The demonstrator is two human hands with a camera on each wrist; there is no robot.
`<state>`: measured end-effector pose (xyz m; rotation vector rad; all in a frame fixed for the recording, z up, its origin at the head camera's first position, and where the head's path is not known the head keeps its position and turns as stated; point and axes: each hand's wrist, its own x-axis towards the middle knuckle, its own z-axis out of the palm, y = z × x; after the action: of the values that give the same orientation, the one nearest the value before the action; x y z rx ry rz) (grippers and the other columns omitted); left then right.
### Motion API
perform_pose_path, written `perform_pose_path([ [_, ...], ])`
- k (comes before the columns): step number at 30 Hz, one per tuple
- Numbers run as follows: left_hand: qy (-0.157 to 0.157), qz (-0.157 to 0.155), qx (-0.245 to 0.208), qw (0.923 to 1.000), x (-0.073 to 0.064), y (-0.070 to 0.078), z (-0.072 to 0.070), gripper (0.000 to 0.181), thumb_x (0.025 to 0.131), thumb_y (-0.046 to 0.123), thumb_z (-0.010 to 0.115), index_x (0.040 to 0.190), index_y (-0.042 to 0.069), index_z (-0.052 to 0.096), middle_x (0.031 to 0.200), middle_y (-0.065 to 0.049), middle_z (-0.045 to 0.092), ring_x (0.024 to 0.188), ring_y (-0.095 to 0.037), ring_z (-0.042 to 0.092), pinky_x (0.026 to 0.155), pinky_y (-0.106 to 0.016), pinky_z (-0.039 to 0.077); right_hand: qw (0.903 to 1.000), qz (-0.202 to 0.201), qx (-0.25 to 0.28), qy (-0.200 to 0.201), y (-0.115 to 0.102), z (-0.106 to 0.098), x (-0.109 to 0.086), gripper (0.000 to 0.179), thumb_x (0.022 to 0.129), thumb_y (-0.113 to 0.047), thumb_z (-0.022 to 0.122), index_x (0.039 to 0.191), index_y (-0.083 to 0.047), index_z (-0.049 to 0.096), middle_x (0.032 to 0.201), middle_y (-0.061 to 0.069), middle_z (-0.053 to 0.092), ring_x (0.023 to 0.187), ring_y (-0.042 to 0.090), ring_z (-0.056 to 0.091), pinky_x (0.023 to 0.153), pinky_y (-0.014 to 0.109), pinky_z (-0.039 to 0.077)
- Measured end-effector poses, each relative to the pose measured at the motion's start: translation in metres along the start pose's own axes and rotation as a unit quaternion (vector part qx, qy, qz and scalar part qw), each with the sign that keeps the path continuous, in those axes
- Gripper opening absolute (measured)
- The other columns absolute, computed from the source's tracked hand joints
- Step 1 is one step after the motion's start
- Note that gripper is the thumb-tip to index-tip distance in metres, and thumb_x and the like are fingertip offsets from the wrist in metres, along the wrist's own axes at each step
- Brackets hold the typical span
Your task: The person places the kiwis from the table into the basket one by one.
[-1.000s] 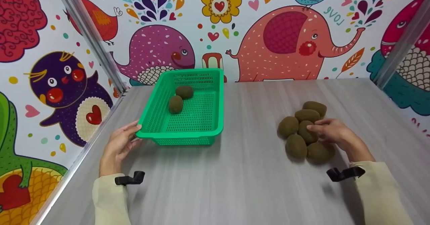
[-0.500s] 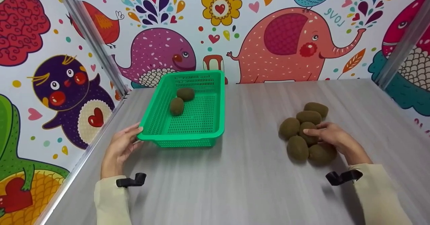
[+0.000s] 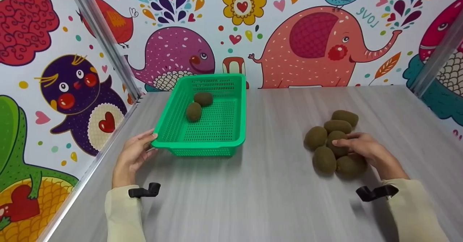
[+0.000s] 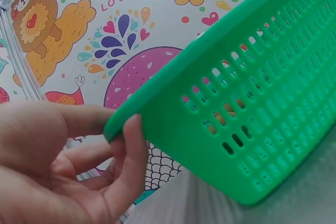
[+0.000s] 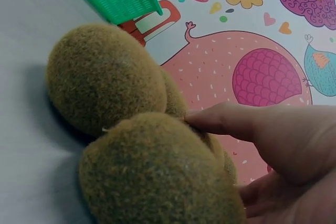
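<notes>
My left hand pinches the near left corner of a green plastic basket, thumb over the rim and fingers curled beneath, as the left wrist view shows. Two brown kiwis, one behind the other, lie inside toward the back left. On the right, my right hand grips a kiwi in the middle of a cluster, the thumb across its top. Nearer kiwis hide much of that grip in the right wrist view.
Around the held kiwi several others sit close together, including one at the left and one in front. The grey table meets a cartoon-printed wall at the back and another panel on the left.
My right thumb has shifted slightly over the middle kiwi. The left hand keeps its hold on the basket corner, and the head view has drifted a little.
</notes>
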<state>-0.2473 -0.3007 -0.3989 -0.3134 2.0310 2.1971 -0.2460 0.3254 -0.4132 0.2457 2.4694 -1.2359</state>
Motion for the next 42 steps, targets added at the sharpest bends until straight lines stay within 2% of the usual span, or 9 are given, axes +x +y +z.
perform_pose_path([
  [4, -0.001, -0.002, -0.004, 1.0, -0.001, 0.001, 0.0, 0.063, 0.102, 0.016, 0.058, 0.156, -0.001, 0.029, 0.094, 0.015, 0.069, 0.084, 0.0, 0.066, 0.076, -0.018, 0.056, 0.9999, 0.01, 0.002, 0.001, -0.003, -0.003, -0.003, 0.101, 0.093, -0.054, 0.065, 0.15, 0.016, 0.02, 0.143, 0.029, 0.042, 0.119, 0.034, 0.051, 0.097, 0.037, 0.047],
  [10, -0.003, 0.002, -0.007, 1.0, 0.0, 0.0, 0.001, 0.062, 0.102, 0.017, 0.058, 0.155, -0.001, 0.031, 0.096, 0.015, 0.07, 0.084, 0.0, 0.066, 0.077, -0.018, 0.057, 0.9997, 0.009, 0.014, 0.018, -0.013, -0.006, -0.008, 0.101, 0.094, -0.052, 0.064, 0.151, 0.015, 0.015, 0.132, 0.023, 0.044, 0.1, 0.022, 0.056, 0.084, 0.026, 0.05],
  [13, 0.0, 0.003, -0.008, 1.0, -0.001, 0.0, 0.0, 0.061, 0.102, 0.016, 0.058, 0.155, -0.001, 0.032, 0.095, 0.014, 0.07, 0.083, 0.0, 0.066, 0.076, -0.018, 0.057, 0.9993, 0.006, 0.034, 0.01, -0.019, -0.005, -0.011, 0.101, 0.094, -0.051, 0.064, 0.153, 0.012, 0.011, 0.135, 0.024, 0.041, 0.106, 0.025, 0.055, 0.095, 0.034, 0.051],
  [17, 0.003, 0.002, -0.007, 1.0, 0.0, -0.001, 0.001, 0.06, 0.103, 0.015, 0.057, 0.155, -0.001, 0.032, 0.094, 0.014, 0.07, 0.084, -0.001, 0.066, 0.076, -0.018, 0.057, 0.9981, -0.01, 0.061, 0.003, -0.025, -0.002, -0.016, 0.101, 0.095, -0.051, 0.062, 0.154, 0.01, 0.007, 0.146, 0.027, 0.034, 0.123, 0.032, 0.049, 0.113, 0.046, 0.043],
  [19, 0.002, 0.002, -0.008, 1.0, 0.0, -0.001, 0.001, 0.061, 0.102, 0.015, 0.058, 0.155, -0.001, 0.031, 0.094, 0.014, 0.07, 0.084, -0.001, 0.066, 0.077, -0.018, 0.057, 0.9969, -0.028, 0.074, 0.001, -0.029, -0.001, -0.018, 0.1, 0.096, -0.051, 0.061, 0.154, 0.009, 0.007, 0.149, 0.027, 0.032, 0.125, 0.03, 0.049, 0.111, 0.04, 0.046],
  [25, -0.005, 0.011, -0.007, 0.9999, 0.001, -0.002, 0.001, 0.062, 0.103, 0.014, 0.056, 0.155, -0.003, 0.027, 0.094, 0.015, 0.07, 0.084, 0.0, 0.066, 0.076, -0.018, 0.057, 0.9911, -0.068, 0.114, -0.007, -0.04, 0.001, -0.026, 0.097, 0.097, -0.05, 0.061, 0.155, 0.006, 0.007, 0.151, 0.023, 0.033, 0.112, 0.012, 0.056, 0.089, 0.014, 0.053],
  [33, -0.004, 0.013, -0.004, 0.9999, 0.002, -0.002, 0.001, 0.061, 0.103, 0.015, 0.056, 0.155, -0.003, 0.029, 0.094, 0.015, 0.07, 0.083, 0.0, 0.066, 0.076, -0.018, 0.057, 0.9769, -0.08, 0.197, -0.021, -0.055, 0.004, -0.028, 0.088, 0.098, -0.046, 0.061, 0.153, 0.002, 0.012, 0.14, 0.01, 0.038, 0.111, 0.009, 0.056, 0.095, 0.019, 0.054],
  [40, -0.003, 0.009, -0.009, 0.9999, 0.001, -0.001, 0.001, 0.061, 0.103, 0.014, 0.055, 0.155, -0.003, 0.028, 0.093, 0.014, 0.069, 0.081, 0.0, 0.064, 0.075, -0.017, 0.056, 0.9509, -0.08, 0.293, -0.058, -0.07, 0.002, -0.026, 0.075, 0.099, -0.037, 0.064, 0.149, -0.002, 0.019, 0.133, 0.003, 0.042, 0.115, 0.014, 0.055, 0.094, 0.02, 0.055],
  [42, -0.003, 0.008, -0.007, 0.9999, 0.0, -0.001, 0.001, 0.061, 0.104, 0.014, 0.054, 0.155, -0.003, 0.028, 0.093, 0.015, 0.069, 0.081, 0.0, 0.064, 0.076, -0.017, 0.057, 0.9489, -0.074, 0.301, -0.062, -0.075, 0.001, -0.026, 0.077, 0.098, -0.038, 0.064, 0.149, -0.002, 0.019, 0.133, 0.003, 0.042, 0.115, 0.013, 0.056, 0.094, 0.021, 0.055],
])
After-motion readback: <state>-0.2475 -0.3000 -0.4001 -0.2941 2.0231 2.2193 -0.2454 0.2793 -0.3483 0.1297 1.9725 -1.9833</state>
